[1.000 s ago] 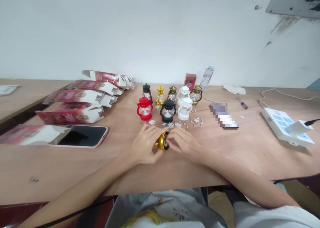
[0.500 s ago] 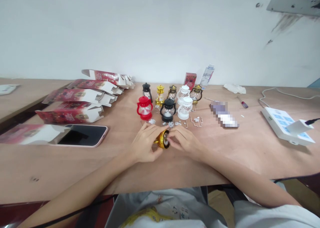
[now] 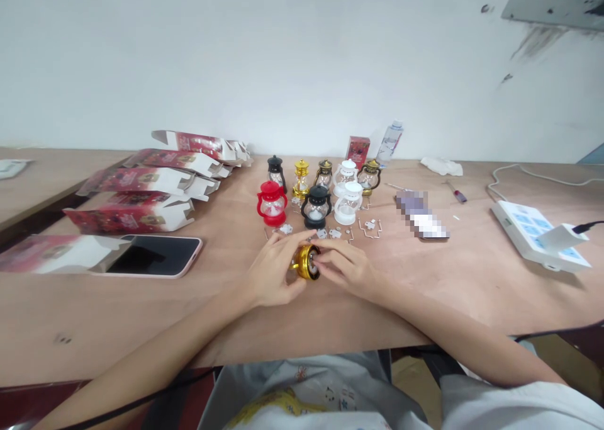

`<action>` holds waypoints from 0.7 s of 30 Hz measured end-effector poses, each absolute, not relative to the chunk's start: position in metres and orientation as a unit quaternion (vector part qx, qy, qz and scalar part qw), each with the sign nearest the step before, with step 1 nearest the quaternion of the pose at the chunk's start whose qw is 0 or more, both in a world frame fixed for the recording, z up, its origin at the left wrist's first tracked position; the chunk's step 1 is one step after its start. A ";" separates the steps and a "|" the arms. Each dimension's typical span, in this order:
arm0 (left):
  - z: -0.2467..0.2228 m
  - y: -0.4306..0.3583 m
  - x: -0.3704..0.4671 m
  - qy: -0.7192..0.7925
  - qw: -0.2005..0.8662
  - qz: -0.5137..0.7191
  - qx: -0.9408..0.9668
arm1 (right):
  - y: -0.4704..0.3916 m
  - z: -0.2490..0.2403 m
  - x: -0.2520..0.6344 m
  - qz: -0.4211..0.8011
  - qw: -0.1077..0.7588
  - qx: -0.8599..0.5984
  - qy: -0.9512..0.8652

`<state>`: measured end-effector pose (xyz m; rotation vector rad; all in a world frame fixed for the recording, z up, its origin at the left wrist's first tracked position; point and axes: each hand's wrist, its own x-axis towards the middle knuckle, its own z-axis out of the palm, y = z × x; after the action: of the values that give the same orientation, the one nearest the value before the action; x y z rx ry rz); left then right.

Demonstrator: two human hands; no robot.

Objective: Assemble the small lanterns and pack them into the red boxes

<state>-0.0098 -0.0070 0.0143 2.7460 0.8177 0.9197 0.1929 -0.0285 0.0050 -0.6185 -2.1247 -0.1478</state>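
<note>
My left hand (image 3: 274, 271) is closed around a small gold lantern (image 3: 306, 263), tipped on its side with its round underside turned to the right. The fingers of my right hand (image 3: 352, 267) are pinched together at that underside. Whatever they hold there, if anything, is too small to make out. Just beyond my hands lie small white pieces (image 3: 335, 233) and bent metal wires (image 3: 369, 228). Behind them stand a red lantern (image 3: 272, 204), a black lantern (image 3: 316, 208) and a white lantern (image 3: 348, 204), with several more in a back row.
Opened red cartons (image 3: 132, 213) lie at the left, one overlapping a phone (image 3: 155, 255). A small red box (image 3: 357, 152) and a plastic bottle (image 3: 389, 143) stand by the wall. To the right are a blurred-out phone (image 3: 421, 216), a screwdriver (image 3: 458, 195) and a power strip (image 3: 533, 235).
My right fingers have shifted slightly at the lantern's underside, uncovering more of it. The left hand keeps its hold, and the view has moved a little.
</note>
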 end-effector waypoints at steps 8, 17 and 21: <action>0.017 -0.009 -0.009 0.302 0.102 0.291 0.902 | -0.027 0.002 0.193 -0.089 0.473 -0.276 -0.832; 0.016 -0.003 -0.007 0.384 0.105 0.243 0.885 | -0.023 0.000 0.194 -0.092 0.488 -0.320 -0.807; 0.016 -0.003 -0.006 0.391 0.094 0.241 0.883 | -0.023 -0.002 0.194 -0.089 0.486 -0.322 -0.808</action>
<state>-0.0064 -0.0030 0.0158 2.6189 1.1606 0.7146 0.1938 -0.0229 -0.0019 -0.7830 -1.9657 -0.2173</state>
